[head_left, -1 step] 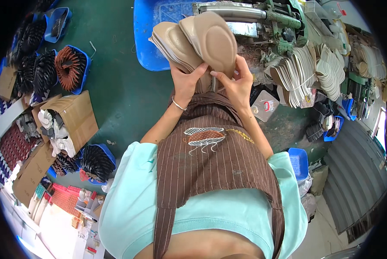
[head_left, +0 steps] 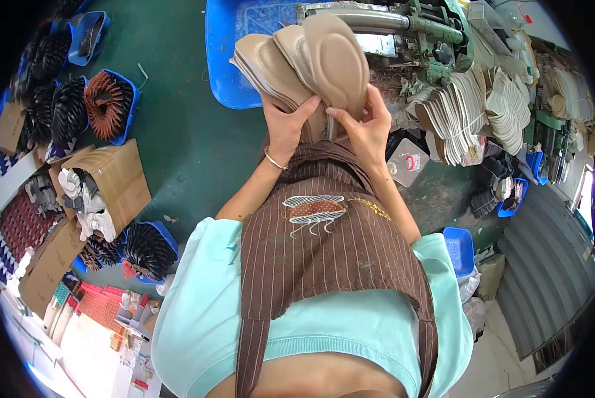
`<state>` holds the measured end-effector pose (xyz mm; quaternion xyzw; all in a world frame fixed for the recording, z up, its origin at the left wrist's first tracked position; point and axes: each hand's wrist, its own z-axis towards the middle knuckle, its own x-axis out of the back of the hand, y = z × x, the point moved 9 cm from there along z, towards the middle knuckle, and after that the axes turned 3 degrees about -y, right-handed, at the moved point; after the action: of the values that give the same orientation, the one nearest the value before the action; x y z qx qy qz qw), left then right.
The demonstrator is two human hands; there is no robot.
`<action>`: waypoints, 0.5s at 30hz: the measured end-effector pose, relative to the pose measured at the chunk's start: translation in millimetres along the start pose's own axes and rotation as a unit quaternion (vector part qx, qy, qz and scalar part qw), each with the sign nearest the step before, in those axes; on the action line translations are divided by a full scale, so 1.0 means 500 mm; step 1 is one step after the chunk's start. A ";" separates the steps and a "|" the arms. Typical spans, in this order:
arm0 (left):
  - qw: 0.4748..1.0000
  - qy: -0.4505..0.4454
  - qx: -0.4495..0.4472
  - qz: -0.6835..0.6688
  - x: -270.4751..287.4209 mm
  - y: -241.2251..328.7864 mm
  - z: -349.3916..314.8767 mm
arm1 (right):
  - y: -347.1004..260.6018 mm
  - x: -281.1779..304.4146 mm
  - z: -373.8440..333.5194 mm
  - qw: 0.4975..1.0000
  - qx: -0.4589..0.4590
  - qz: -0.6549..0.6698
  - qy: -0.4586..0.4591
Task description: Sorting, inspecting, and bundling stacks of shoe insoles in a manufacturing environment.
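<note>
Insoles (head_left: 261, 63) held fanned: slip risk

Green floor (head_left: 171, 119) is the biggest thing in view. Next, the person's brown striped apron (head_left: 330, 265), then a roller machine (head_left: 377, 23) at upper R and a blue tub (head_left: 219, 73) beyond the insoles. The insoles, beige w/ pale edges, are up above the apron's far edge, approx. top centre. L hand (head_left: 286, 126) is closed round the lower end of the L-side bunch, thumb in front, fingers mostly hidden behind. R hand (head_left: 368, 129) pinches the front insole (head_left: 339, 63) low down, thumb on its face, fingers curled at its R edge. Smallest: a pale bracelet (head_left: 274, 161) on the L wrist.

Risk: both grips sit low w/ long upper ends unsupported, so a slack thumb could let the front insole tip or the bunch slide apart, prob. dropping pcs.

Vs. earlier frame: front insole has shifted slightly R, R hand w/ it, baring a bit more of the pc. behind; L hand approx. unchanged.
</note>
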<state>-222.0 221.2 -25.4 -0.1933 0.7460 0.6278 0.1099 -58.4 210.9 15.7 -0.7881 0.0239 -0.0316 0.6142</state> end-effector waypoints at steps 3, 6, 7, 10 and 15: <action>1.000 0.007 0.005 0.000 0.001 -0.004 0.000 | 0.002 0.024 0.000 0.997 0.028 0.046 0.047; 0.999 0.017 -0.018 0.022 0.003 0.000 -0.005 | 0.015 0.027 0.000 0.999 0.001 0.024 0.046; 0.998 0.025 -0.034 0.043 0.004 0.004 -0.007 | 0.023 0.026 0.000 0.999 -0.028 0.014 0.043; 0.996 0.055 -0.052 0.047 0.009 0.008 -0.011 | 0.022 0.021 -0.001 0.996 -0.023 0.047 0.074; 0.993 0.077 -0.067 0.067 0.010 0.011 -0.012 | 0.015 0.017 -0.014 0.992 0.023 0.035 0.122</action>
<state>-228.3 215.7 -21.3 -0.1978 0.7199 0.6653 -0.0032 -50.7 201.5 10.3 -0.7629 0.1253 -0.1065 0.6253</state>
